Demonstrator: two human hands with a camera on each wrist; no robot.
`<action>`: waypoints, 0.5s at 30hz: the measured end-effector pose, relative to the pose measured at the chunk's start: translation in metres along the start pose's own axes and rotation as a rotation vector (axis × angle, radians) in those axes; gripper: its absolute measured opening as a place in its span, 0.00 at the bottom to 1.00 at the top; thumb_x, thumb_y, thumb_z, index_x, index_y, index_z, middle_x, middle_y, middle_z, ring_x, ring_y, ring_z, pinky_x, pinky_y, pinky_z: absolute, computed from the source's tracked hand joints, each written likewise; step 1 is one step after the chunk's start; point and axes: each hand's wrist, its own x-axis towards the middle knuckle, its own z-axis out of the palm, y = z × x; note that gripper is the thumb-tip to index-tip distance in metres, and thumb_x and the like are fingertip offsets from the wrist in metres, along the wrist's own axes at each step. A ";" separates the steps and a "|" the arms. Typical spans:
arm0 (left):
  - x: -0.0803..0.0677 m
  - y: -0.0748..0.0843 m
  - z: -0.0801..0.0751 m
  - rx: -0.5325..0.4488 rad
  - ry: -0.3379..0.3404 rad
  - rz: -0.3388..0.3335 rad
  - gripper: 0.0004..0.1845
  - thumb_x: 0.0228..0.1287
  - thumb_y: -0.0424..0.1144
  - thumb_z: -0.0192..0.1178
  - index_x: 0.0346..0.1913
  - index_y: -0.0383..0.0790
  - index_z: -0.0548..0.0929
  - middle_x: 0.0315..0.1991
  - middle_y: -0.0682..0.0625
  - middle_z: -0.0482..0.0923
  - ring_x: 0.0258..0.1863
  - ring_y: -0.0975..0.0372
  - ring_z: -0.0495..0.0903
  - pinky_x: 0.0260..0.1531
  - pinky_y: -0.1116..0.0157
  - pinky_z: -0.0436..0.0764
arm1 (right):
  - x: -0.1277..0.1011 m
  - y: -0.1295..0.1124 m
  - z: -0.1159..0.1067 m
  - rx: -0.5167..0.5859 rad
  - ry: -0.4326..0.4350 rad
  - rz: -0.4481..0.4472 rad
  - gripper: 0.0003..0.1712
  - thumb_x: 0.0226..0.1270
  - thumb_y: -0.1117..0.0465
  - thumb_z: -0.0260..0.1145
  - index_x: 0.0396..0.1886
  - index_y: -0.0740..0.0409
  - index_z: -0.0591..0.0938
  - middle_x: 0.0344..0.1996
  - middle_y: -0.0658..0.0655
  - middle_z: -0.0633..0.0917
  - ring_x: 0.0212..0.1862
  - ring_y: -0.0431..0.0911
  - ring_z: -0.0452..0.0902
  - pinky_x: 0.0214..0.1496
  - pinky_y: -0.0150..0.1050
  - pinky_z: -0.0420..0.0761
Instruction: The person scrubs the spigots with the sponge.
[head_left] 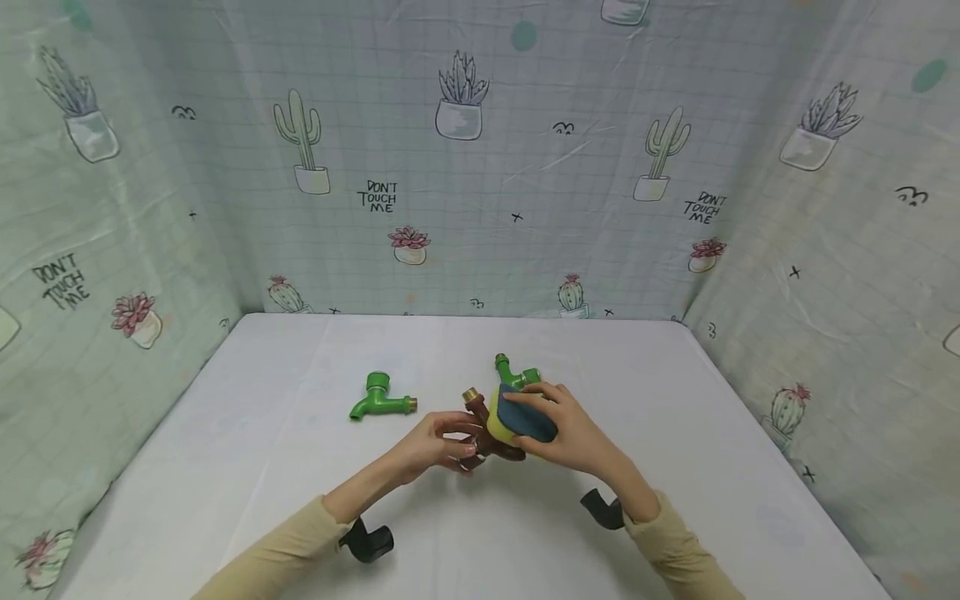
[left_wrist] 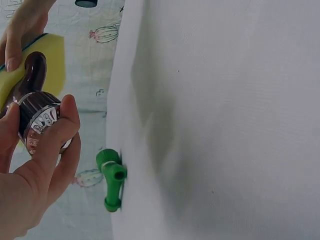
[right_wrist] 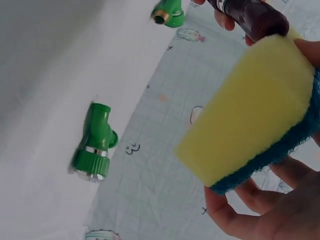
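Note:
My left hand [head_left: 450,442] grips a brown faucet [head_left: 480,429] just above the white table [head_left: 262,467]. In the left wrist view its fingers [left_wrist: 60,130] curl round the faucet's chrome threaded end [left_wrist: 40,120]. My right hand [head_left: 555,417] holds a yellow sponge with a blue scouring side [head_left: 525,417] against the faucet's body. The right wrist view shows the sponge [right_wrist: 255,115] pinched in the fingers [right_wrist: 265,210], with the brown faucet [right_wrist: 250,12] at its upper edge.
A green faucet [head_left: 378,400] lies on the table left of my hands. A second green faucet [head_left: 516,373] lies just behind the sponge, seen close up [right_wrist: 95,145]. Cactus-print curtains [head_left: 480,167] wall the table on three sides.

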 end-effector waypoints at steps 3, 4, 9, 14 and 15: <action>0.001 0.001 -0.002 0.000 -0.014 0.005 0.24 0.56 0.29 0.56 0.56 0.26 0.67 0.51 0.39 0.72 0.39 0.59 0.79 0.36 0.53 0.81 | -0.007 0.003 -0.004 0.021 -0.043 0.017 0.29 0.52 0.50 0.67 0.56 0.39 0.73 0.53 0.51 0.73 0.52 0.47 0.67 0.44 0.44 0.77; 0.001 0.001 -0.003 -0.003 -0.019 0.007 0.24 0.56 0.29 0.56 0.56 0.26 0.67 0.51 0.40 0.72 0.39 0.60 0.79 0.36 0.53 0.81 | -0.009 0.003 -0.005 0.033 -0.050 0.019 0.29 0.52 0.50 0.67 0.56 0.39 0.72 0.53 0.51 0.73 0.53 0.48 0.68 0.44 0.44 0.77; 0.004 0.001 -0.002 -0.070 -0.014 -0.005 0.24 0.57 0.29 0.56 0.57 0.26 0.67 0.51 0.45 0.72 0.42 0.61 0.78 0.39 0.52 0.81 | -0.014 0.004 -0.009 0.129 -0.039 -0.008 0.30 0.52 0.52 0.68 0.57 0.41 0.72 0.53 0.51 0.73 0.53 0.48 0.70 0.45 0.43 0.78; 0.004 -0.001 0.006 -0.154 0.013 -0.047 0.25 0.60 0.33 0.55 0.59 0.28 0.65 0.55 0.40 0.71 0.46 0.59 0.77 0.45 0.51 0.78 | -0.016 0.001 -0.006 0.186 -0.015 -0.001 0.30 0.52 0.52 0.68 0.57 0.40 0.71 0.53 0.49 0.73 0.52 0.46 0.71 0.45 0.41 0.78; 0.005 -0.001 0.008 -0.164 0.017 -0.054 0.25 0.61 0.34 0.54 0.60 0.28 0.64 0.55 0.38 0.70 0.46 0.59 0.77 0.46 0.51 0.78 | -0.016 0.000 -0.005 0.184 -0.007 0.008 0.30 0.52 0.52 0.68 0.57 0.39 0.71 0.53 0.49 0.73 0.52 0.46 0.71 0.45 0.40 0.78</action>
